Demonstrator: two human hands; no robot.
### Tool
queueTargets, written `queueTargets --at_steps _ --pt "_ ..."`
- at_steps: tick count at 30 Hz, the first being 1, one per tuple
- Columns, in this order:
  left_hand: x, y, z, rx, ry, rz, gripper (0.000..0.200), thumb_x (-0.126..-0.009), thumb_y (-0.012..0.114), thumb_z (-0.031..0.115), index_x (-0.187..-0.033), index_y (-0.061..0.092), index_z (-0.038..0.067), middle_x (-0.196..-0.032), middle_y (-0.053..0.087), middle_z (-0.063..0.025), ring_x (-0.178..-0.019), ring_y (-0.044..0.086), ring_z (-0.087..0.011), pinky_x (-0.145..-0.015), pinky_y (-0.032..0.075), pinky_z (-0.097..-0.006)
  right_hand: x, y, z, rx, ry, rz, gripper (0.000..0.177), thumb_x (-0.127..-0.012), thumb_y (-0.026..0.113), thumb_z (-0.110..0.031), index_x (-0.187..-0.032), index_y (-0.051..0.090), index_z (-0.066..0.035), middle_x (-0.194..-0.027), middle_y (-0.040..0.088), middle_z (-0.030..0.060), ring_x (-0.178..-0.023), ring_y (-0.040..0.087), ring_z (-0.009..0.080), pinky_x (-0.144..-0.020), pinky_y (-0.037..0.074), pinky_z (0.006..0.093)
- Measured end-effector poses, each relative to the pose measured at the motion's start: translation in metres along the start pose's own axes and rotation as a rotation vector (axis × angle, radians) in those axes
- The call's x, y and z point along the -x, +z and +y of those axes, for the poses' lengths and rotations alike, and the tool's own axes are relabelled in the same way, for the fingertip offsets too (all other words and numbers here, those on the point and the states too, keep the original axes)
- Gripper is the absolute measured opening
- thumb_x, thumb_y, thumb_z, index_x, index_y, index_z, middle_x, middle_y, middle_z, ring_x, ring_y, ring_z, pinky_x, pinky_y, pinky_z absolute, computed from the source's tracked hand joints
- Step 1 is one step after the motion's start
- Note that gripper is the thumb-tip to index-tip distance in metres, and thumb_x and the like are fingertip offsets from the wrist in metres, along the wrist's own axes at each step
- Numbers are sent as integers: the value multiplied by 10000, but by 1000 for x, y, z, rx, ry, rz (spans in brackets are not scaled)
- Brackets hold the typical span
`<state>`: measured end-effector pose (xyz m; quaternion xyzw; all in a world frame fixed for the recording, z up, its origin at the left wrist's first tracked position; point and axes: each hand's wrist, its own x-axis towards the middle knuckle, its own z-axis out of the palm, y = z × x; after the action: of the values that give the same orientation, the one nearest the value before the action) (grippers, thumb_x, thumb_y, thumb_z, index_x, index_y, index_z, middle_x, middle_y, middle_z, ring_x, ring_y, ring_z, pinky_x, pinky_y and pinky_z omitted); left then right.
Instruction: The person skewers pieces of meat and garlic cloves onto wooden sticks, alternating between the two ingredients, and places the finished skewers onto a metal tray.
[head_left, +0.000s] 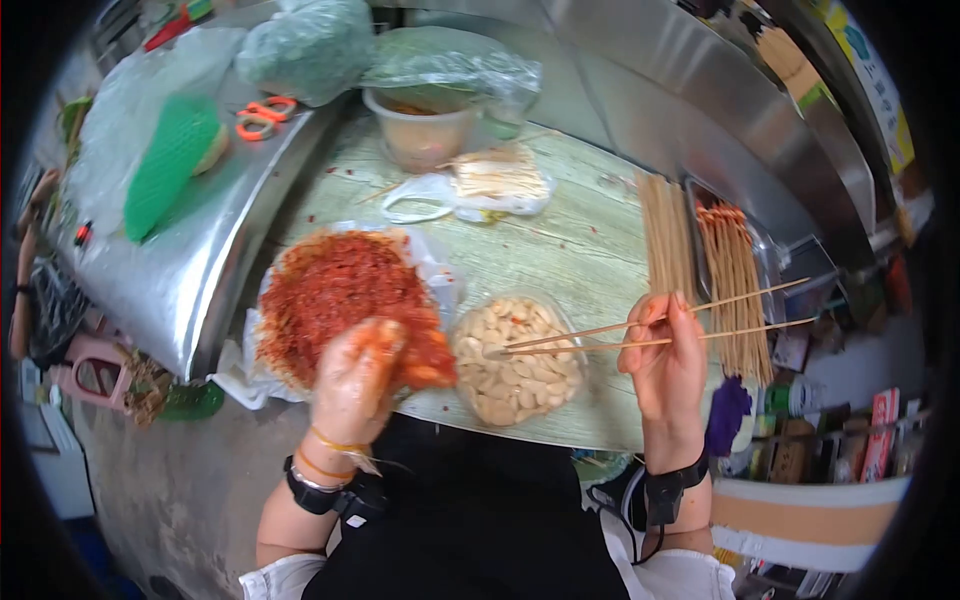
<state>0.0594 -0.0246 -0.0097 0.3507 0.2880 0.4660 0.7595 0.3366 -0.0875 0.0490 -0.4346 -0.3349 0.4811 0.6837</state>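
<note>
My left hand (358, 375) has its fingers closed on a red, sauce-coated piece of food (428, 358) at the lower right edge of a heap of red chili mixture (340, 285). My right hand (668, 360) pinches two thin wooden skewers (740, 298), which point left. Their far tips reach over a clear container of pale garlic cloves (515, 385) between my hands; whether they touch the cloves I cannot tell. Beyond my right hand lies a bundle of bare skewers (665, 235). Beside it, a metal tray (765, 250) holds skewers with red-coated ends (722, 222).
Enoki mushrooms (500, 176) lie on a plastic bag near the back. Behind them stands a round tub (420, 135) under bagged greens (450, 62). Orange-handled scissors (262, 118) and a green mesh bag (165, 170) rest on the metal surface at the left.
</note>
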Motion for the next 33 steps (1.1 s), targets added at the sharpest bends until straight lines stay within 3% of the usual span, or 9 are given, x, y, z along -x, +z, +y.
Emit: queueTargets --at_steps 2,3,7,14,16,20,23,33 --pt "2 1 1 95 -82 -178 325 -933 537 249 -1090 528 -35 -996 622 -122 -828 644 -208 -743 533 -321 -4 15 20 -282 123 -7 315 -991 384 -270 -867 532 -20 -746 563 110 -542 572 178 -470 480 270" --pt "3 8 -1 143 -35 -158 414 -928 541 285 -1163 501 -54 -1076 604 -166 -908 640 -245 -783 531 -347 -4 19 30 -327 172 -14 310 -990 390 -277 -881 534 -24 -761 567 106 -556 575 180 -482 491 275" --pt "7 7 2 298 -122 -239 418 -926 552 263 -1187 500 -59 -1130 590 -168 -973 628 -242 -803 537 -363 -6 32 56 -298 230 -17 322 -989 395 -288 -889 536 -16 -770 570 108 -554 570 186 -498 511 283" --pt "4 -1 -1 270 -159 -96 313 -913 576 164 -1125 548 -64 -1111 607 -157 -955 633 -224 -805 535 -350 -8 26 52 -238 219 -11 322 -989 394 -285 -890 533 -12 -765 570 112 -561 573 184 -511 521 291" --pt "4 0 2 155 -119 -87 312 -910 578 157 -1129 548 -64 -1106 613 -145 -974 623 -218 -831 523 -346 -7 28 52 -144 163 56 324 -988 394 -283 -885 529 -7 -781 564 118 -562 567 190 -506 512 297" --pt "0 -2 3 243 -104 -22 315 -905 581 137 -1142 541 -66 -1117 606 -143 -1002 610 -219 -862 508 -352 -1 34 41 -105 102 83 324 -988 386 -270 -877 522 2 -796 548 118 -558 556 194 -505 500 301" --pt "-3 -5 -2 259 -45 5 332 -900 588 137 -1157 534 -66 -1133 597 -145 -1012 604 -222 -888 495 -359 6 34 39 19 -120 -69 346 -987 375 -270 -842 507 16 -793 518 131 -565 583 217 -521 498 297" --pt "-8 4 -12 400 50 53 356 -879 622 156 -1168 532 -31 -1146 588 -145 -1033 590 -246 -902 491 -407 20 51 49 247 -316 -182 398 -986 376 -327 -835 526 9 -798 540 139 -609 605 215 -589 508 306"
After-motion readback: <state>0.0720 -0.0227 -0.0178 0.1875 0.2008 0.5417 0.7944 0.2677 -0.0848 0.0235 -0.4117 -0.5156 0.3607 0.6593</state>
